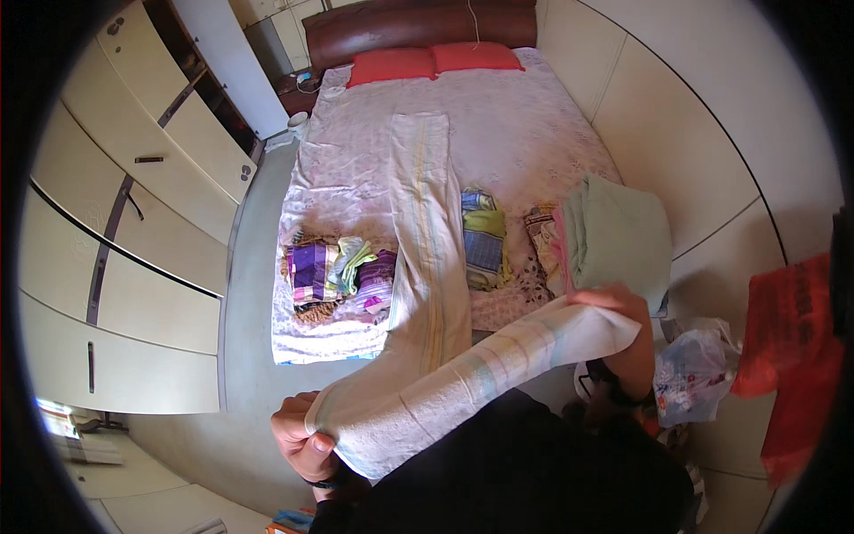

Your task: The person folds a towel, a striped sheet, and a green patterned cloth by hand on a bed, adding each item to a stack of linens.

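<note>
A long white cloth with pale striped borders (445, 400), like a towel or sheet, stretches between my hands in front of my body. My left hand (304, 436) is closed on its left edge, the thumb on top. At the right end, my right hand (614, 304) grips the cloth's upper corner; its fingers are slightly blurred. The rest of the cloth runs away from me in a narrow strip over the bed's near edge and up the middle of the mattress. Folded purple and striped cloths (316, 271) lie left of the strip, a blue and green folded stack (484, 240) right of it.
The bed (356, 160) has a floral sheet, two red pillows (391, 64) and a dark wooden headboard (418, 31). A pale green folded blanket (618, 231) sits at its right edge. Cream cupboards (151, 311) line the left. Plastic bags (696, 369) and red cloth (787, 347) hang at right.
</note>
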Action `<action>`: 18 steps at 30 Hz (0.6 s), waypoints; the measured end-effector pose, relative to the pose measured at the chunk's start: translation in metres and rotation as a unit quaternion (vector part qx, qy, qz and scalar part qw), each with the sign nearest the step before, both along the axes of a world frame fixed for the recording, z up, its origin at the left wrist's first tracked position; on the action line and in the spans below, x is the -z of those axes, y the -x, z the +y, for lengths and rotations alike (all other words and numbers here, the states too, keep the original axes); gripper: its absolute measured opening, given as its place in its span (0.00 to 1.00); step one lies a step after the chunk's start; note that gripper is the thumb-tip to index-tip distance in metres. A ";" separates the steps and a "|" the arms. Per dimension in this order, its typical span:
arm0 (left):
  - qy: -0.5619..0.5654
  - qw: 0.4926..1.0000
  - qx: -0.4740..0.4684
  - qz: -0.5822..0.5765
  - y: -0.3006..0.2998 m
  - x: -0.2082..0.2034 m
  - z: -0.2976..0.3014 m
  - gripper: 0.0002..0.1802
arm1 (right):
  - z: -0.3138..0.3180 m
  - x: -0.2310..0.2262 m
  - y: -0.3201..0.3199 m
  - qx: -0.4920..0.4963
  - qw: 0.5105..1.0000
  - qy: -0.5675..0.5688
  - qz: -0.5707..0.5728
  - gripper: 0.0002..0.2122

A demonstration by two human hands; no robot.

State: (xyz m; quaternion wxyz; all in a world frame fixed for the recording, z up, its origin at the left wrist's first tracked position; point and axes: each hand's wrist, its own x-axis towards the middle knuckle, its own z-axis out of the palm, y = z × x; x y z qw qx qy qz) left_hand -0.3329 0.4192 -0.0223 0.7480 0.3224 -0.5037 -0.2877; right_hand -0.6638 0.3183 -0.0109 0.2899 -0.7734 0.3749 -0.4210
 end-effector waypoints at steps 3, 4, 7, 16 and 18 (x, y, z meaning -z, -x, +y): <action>0.027 0.999 0.033 -0.002 -0.002 -0.010 -0.037 0.25 | -0.031 -0.021 -0.002 0.142 0.984 0.085 0.069 0.14; 0.053 0.997 0.047 -0.011 -0.006 -0.019 -0.041 0.25 | -0.048 -0.023 -0.009 0.129 0.986 0.084 0.066 0.14; 0.110 0.978 -0.135 0.118 -0.002 -0.024 -0.086 0.19 | -0.089 -0.035 -0.013 0.126 0.937 0.326 -0.010 0.14; 0.230 0.952 -0.198 0.018 -0.066 -0.055 -0.157 0.15 | -0.130 -0.083 -0.074 -0.320 0.936 0.082 -0.124 0.10; 0.237 0.952 -0.193 0.015 -0.074 -0.063 -0.178 0.16 | -0.139 -0.087 -0.076 -0.331 0.931 0.078 -0.136 0.10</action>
